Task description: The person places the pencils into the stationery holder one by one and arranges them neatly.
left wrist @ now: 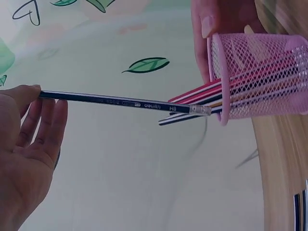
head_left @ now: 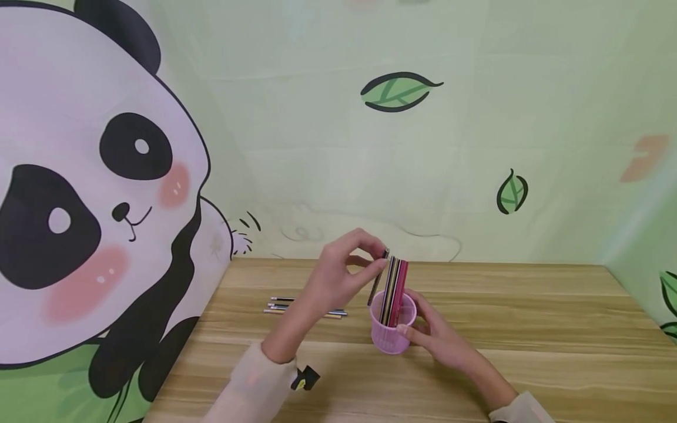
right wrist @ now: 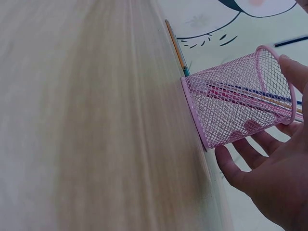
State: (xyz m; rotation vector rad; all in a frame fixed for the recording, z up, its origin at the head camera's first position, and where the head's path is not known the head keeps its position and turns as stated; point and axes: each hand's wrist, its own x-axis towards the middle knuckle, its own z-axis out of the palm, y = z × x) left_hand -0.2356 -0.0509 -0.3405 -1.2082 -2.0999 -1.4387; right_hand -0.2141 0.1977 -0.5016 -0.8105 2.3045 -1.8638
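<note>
A dark pencil (left wrist: pixel 127 102) marked HB is pinched near one end between the thumb and fingers of my left hand (head_left: pixel 338 275). Its metal-banded end points down at the rim of a pink mesh pencil cup (head_left: pixel 390 341); whether it touches the rim I cannot tell. Several red, black and striped pencils (head_left: pixel 395 291) stand in the cup, leaning and reaching above the rim. My right hand (head_left: pixel 436 335) holds the cup from the right side, thumb at the rim and fingers round the mesh wall. The cup's base is on the table in the right wrist view.
Several loose pencils (head_left: pixel 276 305) lie on the wooden table (head_left: pixel 529 329) left of the cup, partly hidden behind my left forearm. Behind the table hangs a pale green backdrop (head_left: pixel 317 117) printed with a panda and leaves.
</note>
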